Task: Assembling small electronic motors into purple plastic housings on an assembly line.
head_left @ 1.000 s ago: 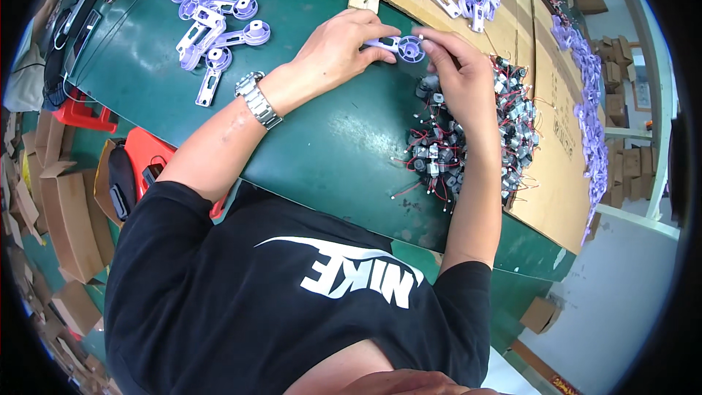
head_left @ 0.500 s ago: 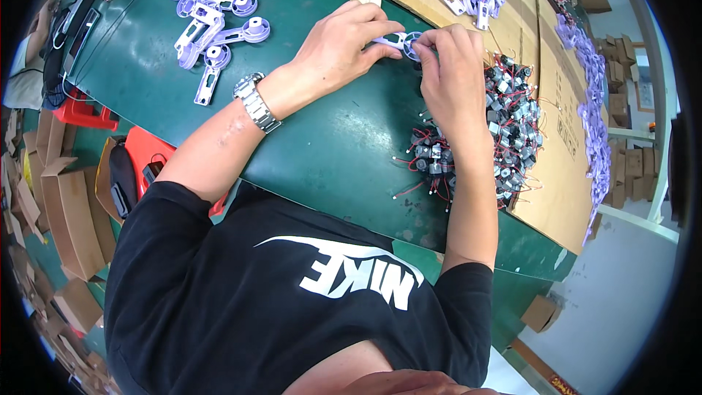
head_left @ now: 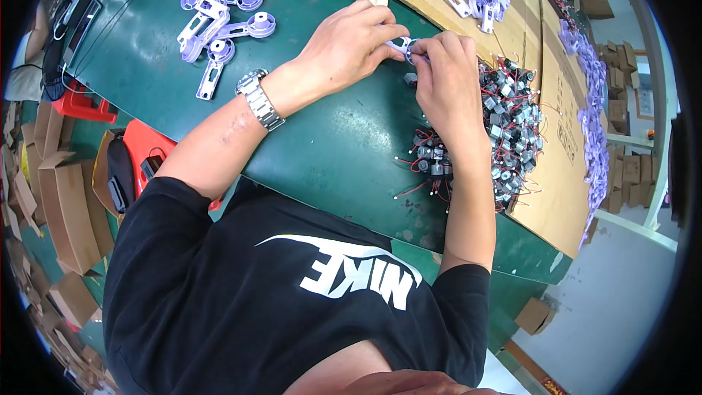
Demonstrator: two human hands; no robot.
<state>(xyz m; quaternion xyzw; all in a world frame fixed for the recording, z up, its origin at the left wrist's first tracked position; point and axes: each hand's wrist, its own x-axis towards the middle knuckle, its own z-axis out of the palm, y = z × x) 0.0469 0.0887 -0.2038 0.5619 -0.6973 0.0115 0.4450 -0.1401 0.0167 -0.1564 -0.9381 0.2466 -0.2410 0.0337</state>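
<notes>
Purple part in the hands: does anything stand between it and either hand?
Nothing visible does: the left hand grips the purple part, and the right hand is closed over its round end, partly hiding it. The motors lie nearby, not between.

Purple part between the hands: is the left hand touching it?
Touching. The head view shows the left hand pinching the purple part between thumb and fingers.

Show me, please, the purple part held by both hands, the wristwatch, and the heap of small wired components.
Purple part (head_left: 399, 42): head view, on its small exposed section.
Wristwatch (head_left: 260, 102): head view, on its metal band.
Heap of wired components (head_left: 507, 132): head view, around its visible middle.
</notes>
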